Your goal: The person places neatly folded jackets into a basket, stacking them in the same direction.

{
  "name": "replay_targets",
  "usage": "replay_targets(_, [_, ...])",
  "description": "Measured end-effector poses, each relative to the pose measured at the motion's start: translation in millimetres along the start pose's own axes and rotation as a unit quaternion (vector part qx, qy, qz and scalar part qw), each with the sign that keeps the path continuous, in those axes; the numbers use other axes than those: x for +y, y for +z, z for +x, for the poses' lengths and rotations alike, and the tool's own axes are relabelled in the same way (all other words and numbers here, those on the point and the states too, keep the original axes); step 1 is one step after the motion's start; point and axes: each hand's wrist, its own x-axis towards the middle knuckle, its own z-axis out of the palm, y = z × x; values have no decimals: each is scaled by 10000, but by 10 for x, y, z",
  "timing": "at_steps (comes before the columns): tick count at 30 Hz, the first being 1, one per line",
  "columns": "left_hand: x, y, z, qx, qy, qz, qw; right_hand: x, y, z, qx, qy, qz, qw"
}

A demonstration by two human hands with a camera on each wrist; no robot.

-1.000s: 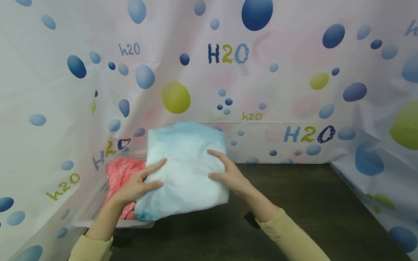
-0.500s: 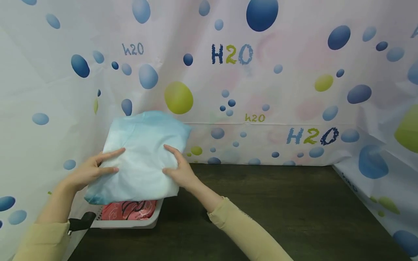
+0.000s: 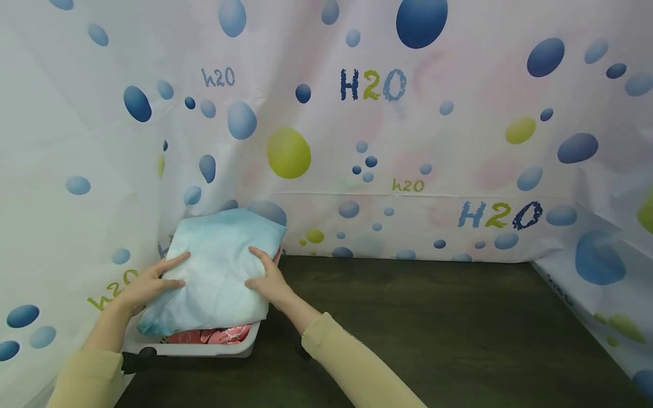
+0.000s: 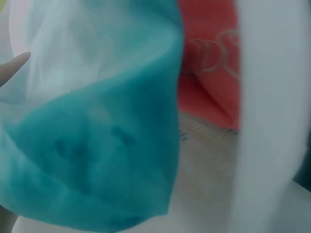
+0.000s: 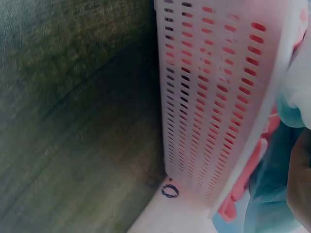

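Note:
A folded pale blue and white cloth (image 3: 219, 289), with a teal corner (image 4: 107, 160) close up in the left wrist view, lies over the top of a white plastic basket (image 3: 204, 349). My left hand (image 3: 143, 292) grips its left side and my right hand (image 3: 272, 286) its right side. Each thumb and forefinger lies on top; the other fingers are hidden beneath the cloth. Under it, red printed fabric (image 3: 227, 335) shows inside the basket, also in the left wrist view. In the right wrist view my right hand (image 5: 299, 187) is partly visible beside the basket's rim.
The basket's slotted side wall (image 5: 209, 97) stands on a dark wood-look table (image 3: 408, 328), at its left end. A white sheet with blue and green drops (image 3: 377, 130) hangs behind and along both sides.
Both hands have carried the folded cloth left from beside the basket to above it, then lowered it onto the red fabric. The view has shifted slightly left.

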Motion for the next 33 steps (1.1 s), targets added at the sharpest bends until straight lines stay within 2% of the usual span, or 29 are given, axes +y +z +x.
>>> replay_targets(3, [-97, 25, 24, -64, -178, 44, 9998, 48, 70, 7, 196, 280, 15, 9994])
replay_targets(8, [-217, 38, 60, -249, -413, 194, 9986, 38, 211, -32, 474, 981, 201, 9939])
replay_targets(12, [-290, 38, 69, -443, -686, 391, 9959, 26, 316, -63, 484, 1374, 263, 9890])
replay_targets(16, [-339, 55, 101, -482, -794, 584, 9940, 44, 328, -88, 320, 1501, 174, 9880])
replay_targets(19, [-373, 78, 109, -400, -762, 713, 9937, 73, 283, -121, 63, 1413, -8, 9899])
replay_targets(21, [-392, 86, 93, -299, -706, 745, 9943, 88, 241, -156, 41, 1210, -260, 9923])
replay_targets(24, [-390, 100, 65, 19, -350, 1221, 9919, 105, 162, -201, 310, 608, -737, 9949])
replay_targets(26, [-346, 121, 56, 292, -44, 1541, 9876, 110, 111, -217, 525, 80, -1111, 9924])
replay_targets(29, [-233, 192, 69, 572, 390, 1972, 9779, 123, 60, -196, 508, -696, -1930, 9774])
replay_targets(31, [-147, 255, 91, 420, 573, 1941, 9784, 128, 49, -166, 212, -1039, -2787, 9545])
replay_targets(33, [-86, 324, 127, 116, 699, 1844, 9803, 128, 64, -134, -198, -1161, -3644, 9237])
